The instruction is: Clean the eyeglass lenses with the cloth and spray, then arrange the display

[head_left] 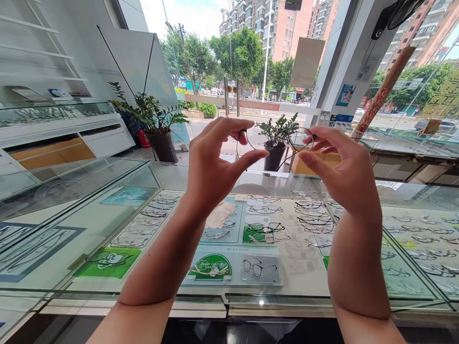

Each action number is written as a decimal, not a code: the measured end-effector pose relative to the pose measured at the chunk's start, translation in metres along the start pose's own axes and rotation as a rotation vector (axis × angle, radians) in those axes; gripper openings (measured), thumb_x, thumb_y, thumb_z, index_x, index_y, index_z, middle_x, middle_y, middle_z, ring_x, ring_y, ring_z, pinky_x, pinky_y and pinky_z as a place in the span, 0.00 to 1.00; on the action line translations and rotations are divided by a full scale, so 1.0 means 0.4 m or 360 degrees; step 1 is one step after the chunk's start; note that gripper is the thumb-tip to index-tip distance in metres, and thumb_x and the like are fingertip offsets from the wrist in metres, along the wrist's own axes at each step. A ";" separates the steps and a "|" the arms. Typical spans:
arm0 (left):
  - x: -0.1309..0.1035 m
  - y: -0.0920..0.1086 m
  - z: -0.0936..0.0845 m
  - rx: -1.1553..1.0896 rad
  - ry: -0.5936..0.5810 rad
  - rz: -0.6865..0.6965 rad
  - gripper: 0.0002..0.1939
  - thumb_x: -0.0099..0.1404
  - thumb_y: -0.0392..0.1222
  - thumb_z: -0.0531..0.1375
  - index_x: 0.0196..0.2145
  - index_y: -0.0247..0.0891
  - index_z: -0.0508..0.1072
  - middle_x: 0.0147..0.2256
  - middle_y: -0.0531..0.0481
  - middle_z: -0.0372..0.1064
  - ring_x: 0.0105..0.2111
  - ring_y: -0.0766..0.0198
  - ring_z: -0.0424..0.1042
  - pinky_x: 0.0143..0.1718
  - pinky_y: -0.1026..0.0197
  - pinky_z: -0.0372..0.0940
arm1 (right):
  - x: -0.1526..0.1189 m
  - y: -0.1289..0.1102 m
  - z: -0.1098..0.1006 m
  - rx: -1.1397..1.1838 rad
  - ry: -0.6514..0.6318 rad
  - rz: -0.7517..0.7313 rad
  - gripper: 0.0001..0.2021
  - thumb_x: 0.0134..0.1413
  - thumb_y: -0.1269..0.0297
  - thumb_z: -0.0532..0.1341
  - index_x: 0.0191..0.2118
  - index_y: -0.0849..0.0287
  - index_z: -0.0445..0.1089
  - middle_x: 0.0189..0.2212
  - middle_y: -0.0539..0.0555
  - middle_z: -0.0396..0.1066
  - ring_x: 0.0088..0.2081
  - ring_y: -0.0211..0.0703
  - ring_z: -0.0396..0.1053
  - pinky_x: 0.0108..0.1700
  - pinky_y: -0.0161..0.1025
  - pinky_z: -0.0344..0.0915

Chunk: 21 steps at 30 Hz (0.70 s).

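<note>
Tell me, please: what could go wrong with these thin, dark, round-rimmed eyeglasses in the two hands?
The thin, dark, round-rimmed eyeglasses may slip, as the left hand and right hand seem to hold them only by fingers, over the glass-topped display counter. Uneven force between the hands could bend the thin rims. The right thumb sits near one round lens and might smudge it.

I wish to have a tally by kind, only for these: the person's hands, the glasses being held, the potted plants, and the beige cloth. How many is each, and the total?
Hands: 2
Held glasses: 1 pair
Potted plants: 2
Beige cloth: 1
Total: 6
</note>
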State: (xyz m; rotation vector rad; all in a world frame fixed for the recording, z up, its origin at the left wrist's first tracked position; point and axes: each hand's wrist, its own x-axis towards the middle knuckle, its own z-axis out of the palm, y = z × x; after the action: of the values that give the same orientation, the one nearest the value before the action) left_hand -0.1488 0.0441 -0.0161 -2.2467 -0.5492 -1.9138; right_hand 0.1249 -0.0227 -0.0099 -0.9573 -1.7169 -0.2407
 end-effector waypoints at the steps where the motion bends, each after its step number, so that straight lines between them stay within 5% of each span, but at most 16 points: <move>1: 0.000 0.001 0.000 0.0007 0.0001 0.0004 0.25 0.69 0.68 0.75 0.55 0.53 0.83 0.41 0.51 0.81 0.45 0.54 0.81 0.50 0.47 0.79 | 0.000 0.001 0.000 -0.0004 0.0000 0.0004 0.25 0.68 0.43 0.74 0.64 0.47 0.81 0.54 0.58 0.86 0.47 0.55 0.83 0.54 0.58 0.83; 14: -0.006 -0.036 0.010 0.0042 -0.0045 -0.0160 0.29 0.74 0.69 0.70 0.64 0.55 0.80 0.57 0.44 0.77 0.51 0.51 0.80 0.48 0.48 0.79 | 0.001 -0.007 0.038 -0.0187 0.0235 -0.0146 0.23 0.71 0.42 0.71 0.64 0.46 0.80 0.50 0.58 0.83 0.50 0.59 0.82 0.55 0.60 0.82; 21: -0.010 -0.049 0.027 0.0082 0.0076 -0.0068 0.34 0.73 0.73 0.69 0.68 0.58 0.74 0.60 0.44 0.75 0.55 0.47 0.78 0.48 0.46 0.77 | -0.001 -0.010 0.075 -0.0379 0.0404 -0.0332 0.23 0.77 0.46 0.65 0.70 0.43 0.73 0.58 0.61 0.79 0.62 0.67 0.77 0.64 0.68 0.77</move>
State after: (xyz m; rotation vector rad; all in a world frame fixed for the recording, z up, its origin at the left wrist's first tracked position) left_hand -0.1463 0.0651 -0.0244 -2.1691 -0.6373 -1.9445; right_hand 0.1006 -0.0079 -0.0206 -0.8753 -1.5737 -0.6877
